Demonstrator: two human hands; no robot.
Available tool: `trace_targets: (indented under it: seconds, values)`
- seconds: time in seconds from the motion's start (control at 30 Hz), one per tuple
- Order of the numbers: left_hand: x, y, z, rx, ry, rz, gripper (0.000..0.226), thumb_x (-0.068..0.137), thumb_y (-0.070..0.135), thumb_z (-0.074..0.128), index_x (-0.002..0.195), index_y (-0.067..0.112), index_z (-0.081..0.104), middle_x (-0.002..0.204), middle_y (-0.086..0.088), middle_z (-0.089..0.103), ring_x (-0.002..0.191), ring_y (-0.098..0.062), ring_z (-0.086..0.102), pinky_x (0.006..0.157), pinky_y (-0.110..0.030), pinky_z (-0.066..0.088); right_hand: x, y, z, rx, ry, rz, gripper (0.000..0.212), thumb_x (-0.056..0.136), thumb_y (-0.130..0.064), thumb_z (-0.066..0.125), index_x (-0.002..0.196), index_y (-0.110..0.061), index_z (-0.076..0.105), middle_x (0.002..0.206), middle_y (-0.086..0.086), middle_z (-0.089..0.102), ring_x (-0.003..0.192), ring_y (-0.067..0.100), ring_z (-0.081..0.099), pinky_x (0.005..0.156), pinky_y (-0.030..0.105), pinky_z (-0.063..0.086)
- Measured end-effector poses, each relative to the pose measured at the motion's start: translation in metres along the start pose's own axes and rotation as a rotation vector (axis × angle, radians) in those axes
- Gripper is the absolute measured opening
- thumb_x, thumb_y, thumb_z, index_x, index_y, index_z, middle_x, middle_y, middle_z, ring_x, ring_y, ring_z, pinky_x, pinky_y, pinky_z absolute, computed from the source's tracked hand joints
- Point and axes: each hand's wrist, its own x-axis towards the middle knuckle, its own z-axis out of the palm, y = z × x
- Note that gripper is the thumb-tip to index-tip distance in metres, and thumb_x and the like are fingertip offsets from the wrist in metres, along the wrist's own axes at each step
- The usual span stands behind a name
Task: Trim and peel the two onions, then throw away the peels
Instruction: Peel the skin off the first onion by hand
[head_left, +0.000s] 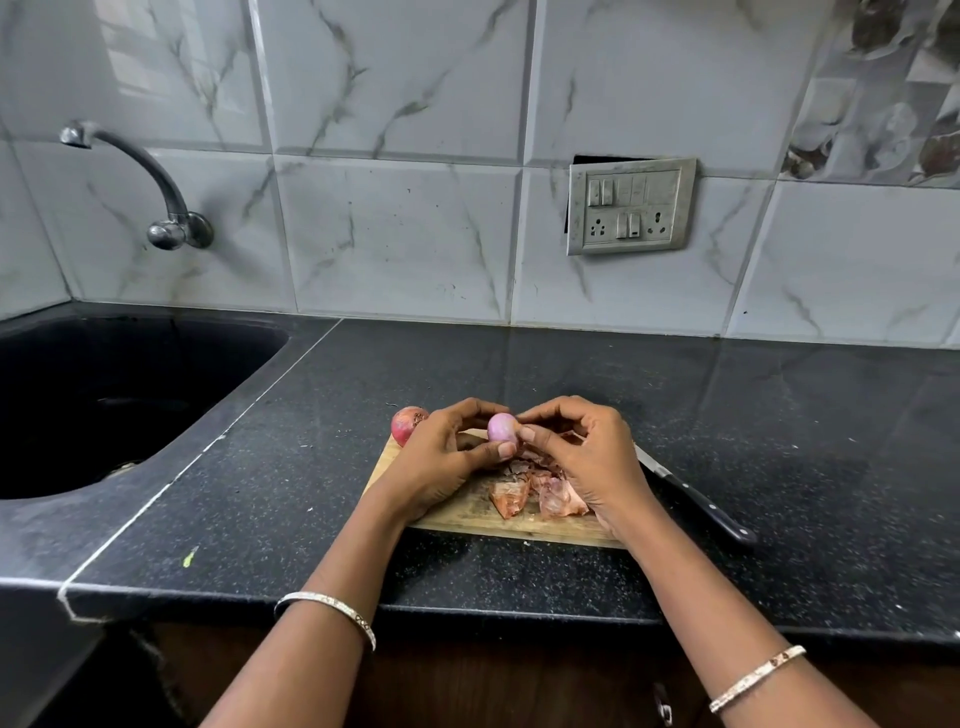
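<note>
Pinching a small, pale pink peeled onion (503, 428) from both sides, the two hands meet just above the far part of a wooden cutting board (467, 512). The left hand (441, 457) curls round the onion's left side, its thumb (498, 449) pressed under the bulb and its fingers arched over the top. The right hand (582, 452) comes in from the other side, thumb and forefinger tips (527, 432) closed on the onion's right edge; whether they also hold a shred of skin cannot be told. The onion is lifted clear of the board, held between the hands.

Below the right palm, a heap of dry, reddish-brown peels (540, 493) lies on the board. The second onion (408, 422), red and with its skin on, sits at the board's far left corner, just behind the left hand. A black-handled knife (696, 499) lies on the dark speckled countertop (519, 374) just right of the board, its blade partly hidden by the right hand.

Each wrist wears a thin pale bangle (332, 610). Farther left, a black sink (104, 395) is set into the counter, with a metal tap (150, 176) on the marbled wall tiles above it, and a switch plate (631, 207) is mounted on the wall to the right
</note>
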Motion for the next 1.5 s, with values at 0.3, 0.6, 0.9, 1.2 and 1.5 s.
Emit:
trace_targets:
  seconds: [0.3,0.6,0.9,1.2,1.5]
  values:
    - [-0.002,0.004,0.001,-0.055,0.017,0.018,0.040,0.085,0.011,0.079,0.122,0.015,0.063,0.112,-0.005,0.074,0.103,-0.014,0.072,0.089,-0.026,0.056,0.002,0.003,0.003,0.019,0.059,0.090,0.009,0.094,-0.004,0.067,0.090,-0.011,0.071,0.077,0.002,0.074,0.072,0.016,0.073,0.066,0.025,0.058]
    - [-0.003,0.002,0.002,-0.056,0.163,0.096,0.035,0.087,0.017,0.079,0.118,0.016,0.063,0.113,-0.005,0.073,0.108,-0.020,0.070,0.090,-0.032,0.058,-0.001,0.001,0.001,-0.195,0.202,-0.132,0.022,0.086,0.001,0.068,0.090,-0.019,0.075,0.087,-0.011,0.072,0.082,0.006,0.070,0.075,0.029,0.059]
    - [-0.006,0.006,0.004,-0.059,0.276,0.155,0.033,0.092,0.018,0.072,0.122,0.014,0.060,0.113,-0.007,0.071,0.107,-0.026,0.069,0.074,-0.030,0.061,-0.026,-0.040,-0.010,-0.157,0.044,-0.131,0.033,0.100,-0.039,0.057,0.085,-0.019,0.077,0.081,-0.004,0.074,0.077,0.013,0.071,0.072,0.044,0.057]
    - [-0.005,0.001,0.000,0.004,0.277,0.189,0.032,0.093,0.022,0.072,0.123,0.018,0.062,0.114,-0.002,0.072,0.109,-0.018,0.069,0.086,-0.037,0.060,-0.062,-0.045,0.018,-0.957,-0.653,-0.106,0.095,0.088,-0.077,-0.003,0.161,-0.018,0.010,0.169,0.000,0.007,0.155,0.011,-0.004,0.125,0.042,-0.013]
    - [-0.004,0.001,-0.001,0.084,0.160,0.144,0.037,0.087,0.016,0.079,0.120,0.019,0.064,0.112,0.000,0.076,0.106,-0.016,0.071,0.094,-0.039,0.059,-0.036,-0.039,-0.021,-0.879,-0.418,-0.042,0.077,0.095,-0.069,0.009,0.154,-0.026,0.035,0.162,-0.012,0.027,0.152,0.005,0.016,0.123,0.035,0.001]
